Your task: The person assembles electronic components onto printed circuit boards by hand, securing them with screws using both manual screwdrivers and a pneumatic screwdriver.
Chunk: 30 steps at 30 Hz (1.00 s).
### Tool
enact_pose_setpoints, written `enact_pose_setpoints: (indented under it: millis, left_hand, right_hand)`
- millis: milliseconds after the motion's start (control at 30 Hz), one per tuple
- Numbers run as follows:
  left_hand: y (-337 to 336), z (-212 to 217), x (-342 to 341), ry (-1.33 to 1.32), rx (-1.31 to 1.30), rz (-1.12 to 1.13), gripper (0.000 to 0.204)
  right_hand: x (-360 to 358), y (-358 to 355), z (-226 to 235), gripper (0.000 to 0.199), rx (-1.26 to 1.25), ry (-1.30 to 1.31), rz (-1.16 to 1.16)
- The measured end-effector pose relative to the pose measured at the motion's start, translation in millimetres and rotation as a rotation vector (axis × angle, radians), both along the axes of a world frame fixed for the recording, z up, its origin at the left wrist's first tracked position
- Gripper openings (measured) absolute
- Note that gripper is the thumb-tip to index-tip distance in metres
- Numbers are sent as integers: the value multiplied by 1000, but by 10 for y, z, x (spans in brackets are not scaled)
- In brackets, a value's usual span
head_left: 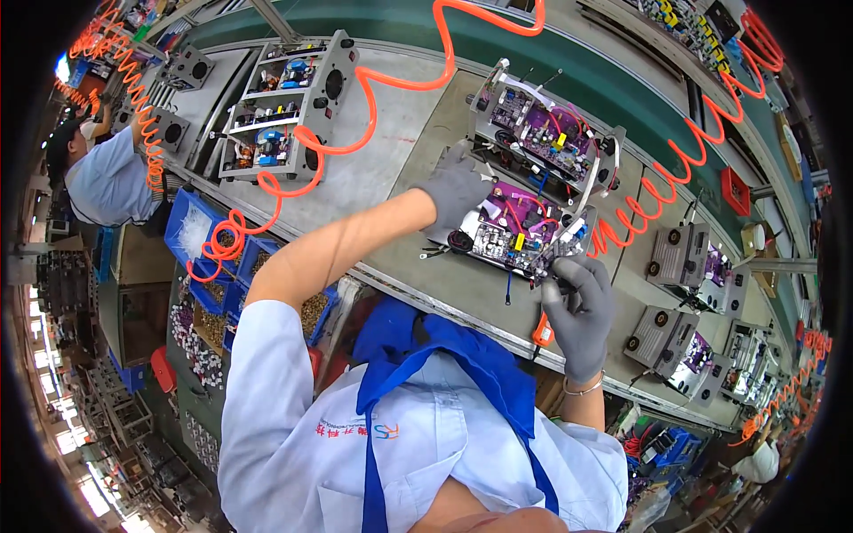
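1. Purple circuit board assembly (520, 229) near picture centre, lying on the grey workbench (373, 169), red and blue wires and a yellow part on top.
2. At 12 o'clock from it, just beside, a second purple-board unit (546, 133) in a metal frame, tilted, close enough to crowd the far edge.
3. Coiled orange air hose (373, 89) looping overhead from 10 o'clock toward 1 o'clock, then down past the board's 3 o'clock side; no part of it across the board itself.
4. At 10 o'clock, well apart, an open grey chassis (284, 107) with blue parts inside.
5. At 3 to 4 o'clock, a row of grey cased units (680, 253) along the bench.
6. At 8 o'clock, below the bench edge, blue bins (213, 258) of small parts.
7. Far off at 9 o'clock, another person's light-blue back (107, 182).
8. Left hand (455, 191), grey-gloved, at the board's 9 o'clock edge: fingers curled loosely together, resting on the corner of the assembly.
9. Right hand (582, 311), grey-gloved, at the board's 5 o'clock corner: fingers bent and drawn close, tips touching the board's edge, possibly pinching something small there, too hidden to tell.
10. Orange-handled tool (543, 330) just beside the right palm at its 8 o'clock, touching or nearly so.
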<state>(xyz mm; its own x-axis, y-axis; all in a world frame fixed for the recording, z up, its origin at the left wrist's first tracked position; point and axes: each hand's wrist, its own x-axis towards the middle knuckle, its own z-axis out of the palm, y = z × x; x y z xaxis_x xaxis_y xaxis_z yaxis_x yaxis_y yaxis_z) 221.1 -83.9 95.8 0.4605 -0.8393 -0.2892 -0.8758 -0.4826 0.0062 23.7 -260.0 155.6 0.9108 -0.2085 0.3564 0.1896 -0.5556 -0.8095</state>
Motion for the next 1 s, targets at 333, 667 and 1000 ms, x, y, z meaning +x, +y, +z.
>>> enact_pose_setpoints:
  millis: [333, 667, 1000]
  left_hand:
    - [0, -26, -80, -60, 202, -215, 14]
    - [141, -135, -303, -39, 310, -291, 14]
    - [609, -262, -794, -418, 132, -308, 24]
  right_hand:
    - [99, -111, -32, 23, -16, 34, -2]
    - [689, -51, -232, 18, -297, -11, 181]
    - [1313, 484, -740, 9, -862, 284, 504]
